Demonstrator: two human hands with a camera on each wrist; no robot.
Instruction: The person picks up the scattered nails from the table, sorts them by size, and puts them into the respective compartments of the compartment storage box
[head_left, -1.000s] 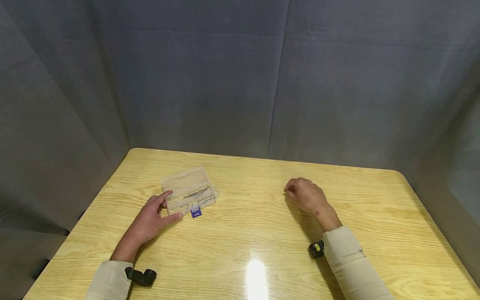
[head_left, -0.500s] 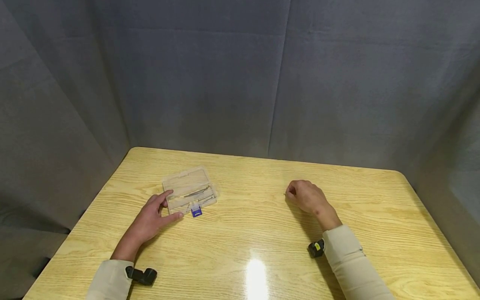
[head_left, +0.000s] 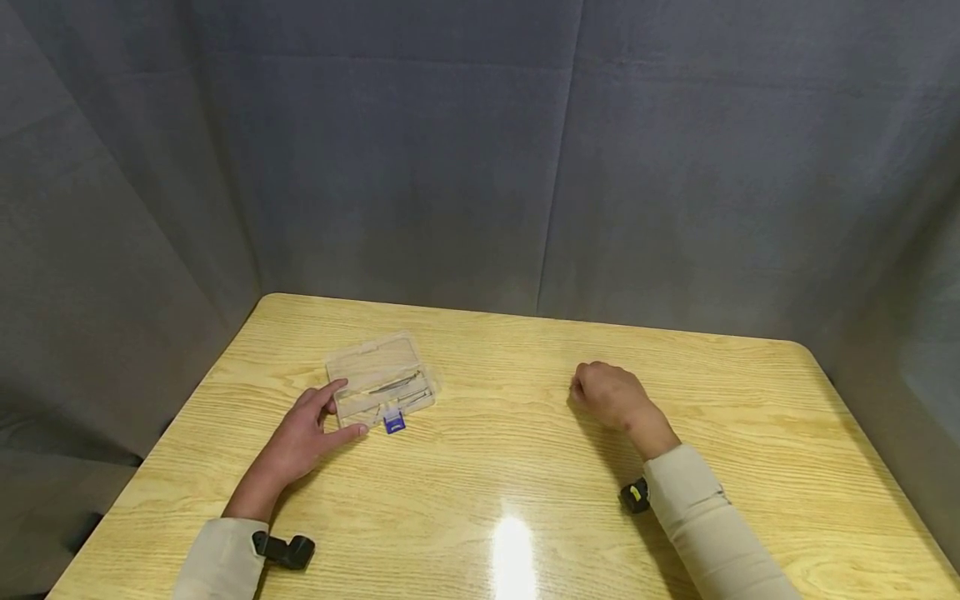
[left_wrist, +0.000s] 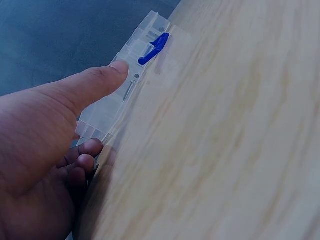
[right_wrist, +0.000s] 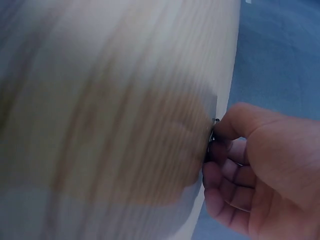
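Observation:
A clear plastic box [head_left: 375, 358] with a raised lid and a blue latch [head_left: 393, 421] lies on the left side of the table. Several thin dark metal pieces [head_left: 397, 385] are inside it. My left hand [head_left: 298, 437] holds the box at its left end, thumb against the front wall and index finger over the other side. Far to the right, my right hand [head_left: 611, 396] is low at the tabletop with curled fingers. In the right wrist view its thumb and index finger pinch a small dark metal piece [right_wrist: 216, 120]; only the tip shows, so its kind is unclear.
The wood-grain table [head_left: 480, 467] has rounded far corners. Grey cloth [head_left: 450, 167] hangs behind it and at both sides. Each wrist wears a small black camera [head_left: 285, 551]. A bright reflection shines near the front edge.
The right hand has closed its fingers further and turned slightly, and the small piece at its fingertips has gone from sight in the head view. The left hand and the box stay in place.

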